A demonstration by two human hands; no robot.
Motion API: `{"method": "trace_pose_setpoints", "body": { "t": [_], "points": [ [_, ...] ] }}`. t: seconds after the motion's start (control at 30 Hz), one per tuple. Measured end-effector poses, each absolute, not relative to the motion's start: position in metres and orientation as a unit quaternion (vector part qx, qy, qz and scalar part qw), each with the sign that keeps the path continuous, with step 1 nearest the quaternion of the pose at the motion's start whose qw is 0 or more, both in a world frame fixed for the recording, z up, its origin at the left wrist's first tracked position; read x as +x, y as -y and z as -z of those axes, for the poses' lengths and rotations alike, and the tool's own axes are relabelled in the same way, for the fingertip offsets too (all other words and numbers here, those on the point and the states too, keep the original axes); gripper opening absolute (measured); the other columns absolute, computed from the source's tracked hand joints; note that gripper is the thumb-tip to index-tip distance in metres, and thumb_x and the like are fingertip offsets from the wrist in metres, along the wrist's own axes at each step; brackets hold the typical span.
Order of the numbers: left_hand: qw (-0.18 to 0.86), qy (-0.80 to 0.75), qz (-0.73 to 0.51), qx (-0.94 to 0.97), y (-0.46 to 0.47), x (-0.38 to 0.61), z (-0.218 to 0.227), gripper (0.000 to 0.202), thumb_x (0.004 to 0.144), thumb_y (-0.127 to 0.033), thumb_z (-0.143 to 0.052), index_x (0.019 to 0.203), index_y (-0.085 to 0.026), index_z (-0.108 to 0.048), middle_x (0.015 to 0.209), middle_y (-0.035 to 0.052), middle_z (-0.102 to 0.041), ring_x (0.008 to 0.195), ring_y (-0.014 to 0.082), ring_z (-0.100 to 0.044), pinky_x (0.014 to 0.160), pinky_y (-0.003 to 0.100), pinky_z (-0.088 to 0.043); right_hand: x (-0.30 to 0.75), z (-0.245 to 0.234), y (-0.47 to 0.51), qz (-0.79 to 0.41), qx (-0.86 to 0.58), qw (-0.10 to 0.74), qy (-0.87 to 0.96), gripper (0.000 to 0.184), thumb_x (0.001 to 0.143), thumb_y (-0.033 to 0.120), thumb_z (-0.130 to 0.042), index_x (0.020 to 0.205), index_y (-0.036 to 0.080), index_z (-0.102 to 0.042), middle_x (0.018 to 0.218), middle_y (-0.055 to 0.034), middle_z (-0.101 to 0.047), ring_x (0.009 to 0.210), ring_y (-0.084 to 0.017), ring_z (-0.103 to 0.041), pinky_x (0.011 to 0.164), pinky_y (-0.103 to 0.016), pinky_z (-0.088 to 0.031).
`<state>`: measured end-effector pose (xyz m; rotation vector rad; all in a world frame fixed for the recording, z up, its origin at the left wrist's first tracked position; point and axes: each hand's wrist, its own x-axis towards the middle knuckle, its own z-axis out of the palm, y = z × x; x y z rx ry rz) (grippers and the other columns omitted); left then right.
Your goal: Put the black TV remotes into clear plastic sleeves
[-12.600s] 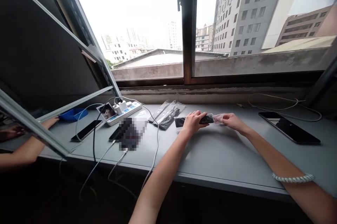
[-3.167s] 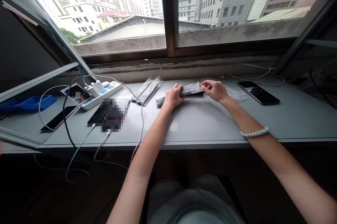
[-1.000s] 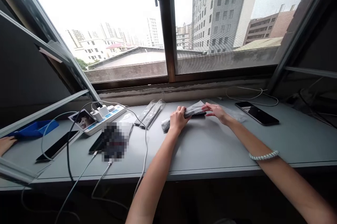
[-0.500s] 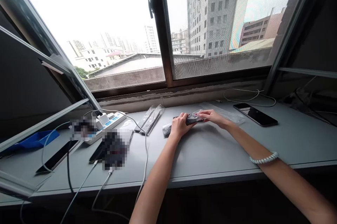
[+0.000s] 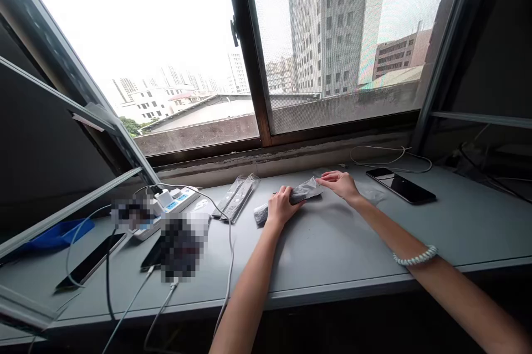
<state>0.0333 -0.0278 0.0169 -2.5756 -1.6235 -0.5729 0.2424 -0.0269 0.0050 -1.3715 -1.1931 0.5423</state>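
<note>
A long, dark, flat package in clear crinkled plastic film (image 5: 305,192) lies on the grey tabletop (image 5: 332,254), nearer its back edge than its front. The left hand (image 5: 284,207) curls over the package's middle, gripping it; the right hand (image 5: 341,183) pinches the film's right end. The package is probably light, its film slippery and soft; the firmer middle should give the surest hold.
</note>
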Motion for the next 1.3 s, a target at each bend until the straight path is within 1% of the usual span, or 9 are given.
{"method": "trace_pose_setpoints", "body": {
  "t": [0.13, 0.3, 0.5, 0.63, 0.93, 1.0, 1.1, 1.17, 1.3],
  "points": [
    [0.024, 0.521, 0.176, -0.835, 0.029, 0.033, -0.017, 0.043, 0.077, -0.058, -0.055, 0.104, -0.025, -0.055, 0.103, 0.0021, -0.059, 0.088, 0.0214, -0.061, 0.079, 0.03, -0.043, 0.241, -0.005, 0.027, -0.193, -0.596, 0.583, 0.518, 0.039, 0.055, 0.054, -0.073, 0.067, 0.017, -0.072, 0.09, -0.0094, -0.07, 0.069, -0.021, -0.065, 0.065, -0.032, -0.052],
    [0.019, 0.515, 0.173, -0.839, 0.032, 0.034, -0.016, 0.043, 0.076, -0.056, -0.056, 0.105, -0.024, -0.056, 0.103, 0.0027, -0.06, 0.088, 0.0218, -0.061, 0.081, 0.031, -0.043, 0.239, -0.005, 0.028, -0.166, -0.587, 0.596, 0.522, 0.043, 0.057, 0.061, -0.068, 0.067, 0.018, -0.071, 0.087, -0.0094, -0.07, 0.07, -0.022, -0.065, 0.063, -0.032, -0.051],
    [0.014, 0.505, 0.181, -0.844, 0.034, 0.034, -0.014, 0.042, 0.075, -0.054, -0.059, 0.105, -0.024, -0.057, 0.104, 0.0026, -0.061, 0.091, 0.0217, -0.061, 0.082, 0.031, -0.043, 0.238, -0.006, 0.028, -0.219, -0.565, 0.608, 0.514, 0.049, 0.059, 0.064, -0.065, 0.071, 0.017, -0.071, 0.086, -0.0119, -0.07, 0.064, -0.021, -0.064, 0.055, -0.031, -0.048],
    [0.004, 0.506, 0.179, -0.844, 0.035, 0.034, -0.014, 0.043, 0.075, -0.053, -0.059, 0.107, -0.024, -0.057, 0.107, 0.0025, -0.062, 0.091, 0.0221, -0.061, 0.083, 0.031, -0.043, 0.237, -0.006, 0.029, -0.24, -0.554, 0.596, 0.53, 0.046, 0.063, 0.062, -0.062, 0.075, 0.019, -0.072, 0.089, -0.0108, -0.07, 0.066, -0.021, -0.064, 0.054, -0.03, -0.047],
    [-0.016, 0.495, 0.171, -0.852, 0.035, 0.035, -0.017, 0.043, 0.075, -0.05, -0.06, 0.109, -0.025, -0.055, 0.11, 0.0022, -0.063, 0.098, 0.0211, -0.06, 0.087, 0.03, -0.041, 0.232, -0.012, 0.037, -0.209, -0.578, 0.568, 0.548, 0.04, 0.063, 0.053, -0.066, 0.08, 0.018, -0.074, 0.073, -0.0077, -0.069, 0.065, -0.021, -0.062, 0.058, -0.031, -0.048],
    [-0.019, 0.492, 0.172, -0.853, 0.034, 0.035, -0.017, 0.041, 0.076, -0.049, -0.06, 0.109, -0.024, -0.054, 0.11, 0.0021, -0.063, 0.1, 0.0208, -0.059, 0.088, 0.03, -0.041, 0.232, -0.012, 0.037, -0.205, -0.58, 0.564, 0.551, 0.039, 0.065, 0.052, -0.065, 0.081, 0.018, -0.073, 0.075, -0.0077, -0.069, 0.066, -0.021, -0.062, 0.06, -0.031, -0.048],
    [-0.015, 0.487, 0.175, -0.856, 0.033, 0.035, -0.016, 0.041, 0.076, -0.049, -0.059, 0.108, -0.024, -0.053, 0.109, 0.0022, -0.063, 0.1, 0.0209, -0.059, 0.087, 0.03, -0.041, 0.233, -0.011, 0.036, -0.18, -0.58, 0.559, 0.565, 0.035, 0.065, 0.05, -0.066, 0.079, 0.019, -0.073, 0.087, -0.0076, -0.069, 0.069, -0.02, -0.063, 0.065, -0.032, -0.048],
    [-0.011, 0.483, 0.176, -0.858, 0.033, 0.035, -0.015, 0.041, 0.076, -0.049, -0.06, 0.107, -0.024, -0.053, 0.11, 0.0023, -0.063, 0.099, 0.0209, -0.06, 0.086, 0.03, -0.041, 0.233, -0.011, 0.036, -0.172, -0.582, 0.552, 0.572, 0.033, 0.063, 0.049, -0.068, 0.077, 0.02, -0.073, 0.091, -0.007, -0.069, 0.068, -0.019, -0.062, 0.067, -0.032, -0.048],
    [-0.011, 0.481, 0.175, -0.859, 0.032, 0.036, -0.015, 0.04, 0.076, -0.049, -0.06, 0.107, -0.024, -0.054, 0.108, 0.002, -0.064, 0.099, 0.0207, -0.06, 0.087, 0.03, -0.041, 0.23, -0.011, 0.036, -0.203, -0.58, 0.55, 0.565, 0.036, 0.062, 0.052, -0.069, 0.076, 0.019, -0.072, 0.081, -0.007, -0.07, 0.067, -0.019, -0.062, 0.065, -0.031, -0.048]
  ]
}}
